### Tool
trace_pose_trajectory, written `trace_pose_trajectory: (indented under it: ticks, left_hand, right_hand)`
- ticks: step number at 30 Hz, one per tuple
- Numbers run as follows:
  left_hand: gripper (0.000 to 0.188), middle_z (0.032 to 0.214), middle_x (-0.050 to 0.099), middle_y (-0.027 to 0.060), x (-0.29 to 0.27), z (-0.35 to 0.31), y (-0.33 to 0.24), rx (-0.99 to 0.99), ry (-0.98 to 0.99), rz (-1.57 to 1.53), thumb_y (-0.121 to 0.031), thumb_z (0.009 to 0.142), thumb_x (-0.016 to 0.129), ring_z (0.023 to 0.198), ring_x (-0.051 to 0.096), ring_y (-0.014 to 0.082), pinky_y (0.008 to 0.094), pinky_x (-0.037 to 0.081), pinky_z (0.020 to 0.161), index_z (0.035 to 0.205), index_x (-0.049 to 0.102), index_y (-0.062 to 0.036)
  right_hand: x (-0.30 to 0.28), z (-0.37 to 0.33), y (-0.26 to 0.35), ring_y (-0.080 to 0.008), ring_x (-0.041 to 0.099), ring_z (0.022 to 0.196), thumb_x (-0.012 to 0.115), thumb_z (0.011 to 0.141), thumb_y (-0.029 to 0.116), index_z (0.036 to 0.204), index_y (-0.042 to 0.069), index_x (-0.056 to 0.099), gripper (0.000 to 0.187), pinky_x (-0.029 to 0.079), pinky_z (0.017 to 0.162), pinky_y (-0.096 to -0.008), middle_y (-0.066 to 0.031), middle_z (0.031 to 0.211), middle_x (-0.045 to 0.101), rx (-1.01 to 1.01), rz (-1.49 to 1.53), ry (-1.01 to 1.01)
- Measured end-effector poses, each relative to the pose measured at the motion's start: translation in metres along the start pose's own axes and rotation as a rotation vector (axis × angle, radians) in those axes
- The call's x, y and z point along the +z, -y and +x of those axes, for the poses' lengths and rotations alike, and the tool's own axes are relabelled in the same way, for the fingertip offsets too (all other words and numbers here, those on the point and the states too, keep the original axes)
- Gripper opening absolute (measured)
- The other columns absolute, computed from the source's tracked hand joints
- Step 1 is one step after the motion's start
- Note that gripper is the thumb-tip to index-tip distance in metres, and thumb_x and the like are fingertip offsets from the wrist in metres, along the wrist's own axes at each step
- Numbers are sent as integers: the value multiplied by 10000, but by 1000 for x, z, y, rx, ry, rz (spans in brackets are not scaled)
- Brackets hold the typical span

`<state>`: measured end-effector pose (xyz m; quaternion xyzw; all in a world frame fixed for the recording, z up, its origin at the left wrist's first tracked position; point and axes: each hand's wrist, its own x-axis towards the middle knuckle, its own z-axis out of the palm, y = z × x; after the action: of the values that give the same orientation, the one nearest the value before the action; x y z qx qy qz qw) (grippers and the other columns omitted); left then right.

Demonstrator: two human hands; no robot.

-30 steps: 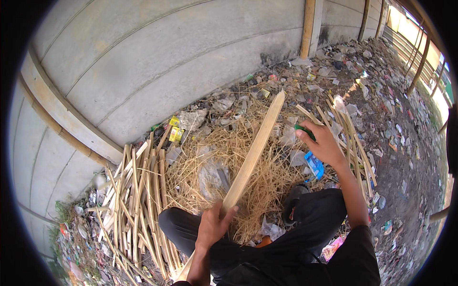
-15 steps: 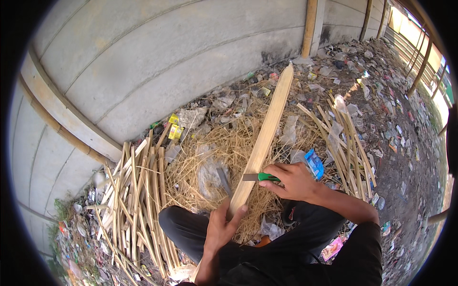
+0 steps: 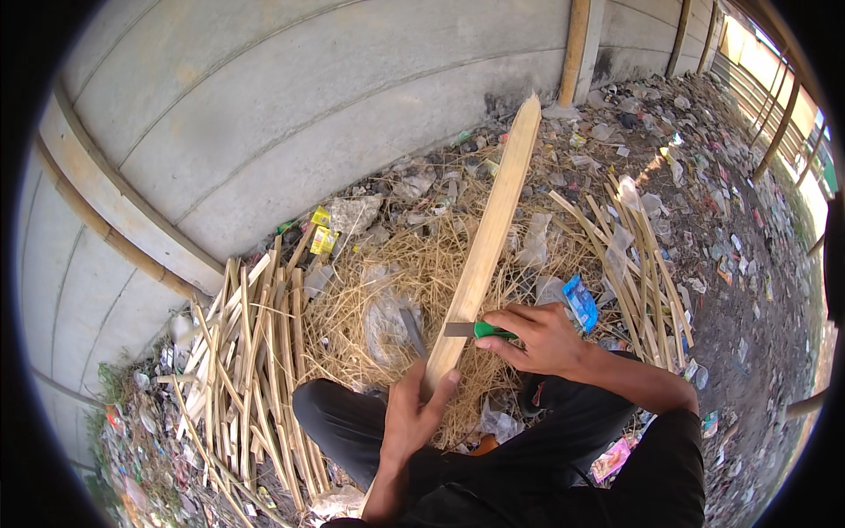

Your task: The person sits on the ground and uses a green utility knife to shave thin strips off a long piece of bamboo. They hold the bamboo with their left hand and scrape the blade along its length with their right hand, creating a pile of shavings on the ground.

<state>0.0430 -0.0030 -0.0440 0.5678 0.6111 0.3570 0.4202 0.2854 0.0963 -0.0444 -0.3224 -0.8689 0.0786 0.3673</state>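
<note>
Green-handled knife [image 3: 481, 329], earlier off the pale strip [image 3: 495, 211], now across it

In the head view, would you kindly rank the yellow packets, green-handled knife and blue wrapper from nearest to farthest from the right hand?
1. Green-handled knife, held in the right hand.
2. Blue wrapper, just beyond, slightly right.
3. Yellow packets, well left, toward the wall.
</note>
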Motion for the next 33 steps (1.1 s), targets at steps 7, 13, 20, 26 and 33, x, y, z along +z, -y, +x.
trace_pose_trajectory:
  ticks: [7,13,20,26,33]
  left_hand:
    - [306,721,602,-36,6,1,-2,6,-6,-231,-285,1090,727,593,489,24,255,363,505,1147,676,12]
    - [325,711,567,-50,7,1,3,-13,29,-271,-309,1098,711,522,477,22,233,348,452,1223,667,-12]
    - [342,708,565,-47,5,0,-1,-29,34,-270,-326,1096,712,516,489,31,230,372,452,1248,669,-22]
    - [347,716,571,-49,5,-1,-1,-33,35,-324,-327,1097,715,523,490,27,226,368,453,1261,671,-25]
    - [382,863,686,-9,0,-3,-8,-79,39,-334,-253,1097,718,758,561,40,257,455,643,1319,690,57]
  right_hand:
    - [-5,4,3,-196,679,561,788,1006,413,1072,124,741,301,517,487,-342,-16,749,661,-50,-91,-19]
    - [-4,5,3,-172,677,565,809,985,420,1073,137,741,304,515,494,-320,6,755,643,-96,-152,-76]
    - [-9,7,6,-182,684,574,806,988,419,1069,131,718,312,518,496,-327,-4,759,627,-90,-171,-43]
    - [-11,7,7,-205,687,577,788,1000,442,1082,117,691,349,525,501,-344,-25,777,630,-89,-169,-44]
    - [-12,6,8,-195,662,529,747,1025,475,1052,159,685,324,512,480,-340,-8,739,616,-69,-190,25]
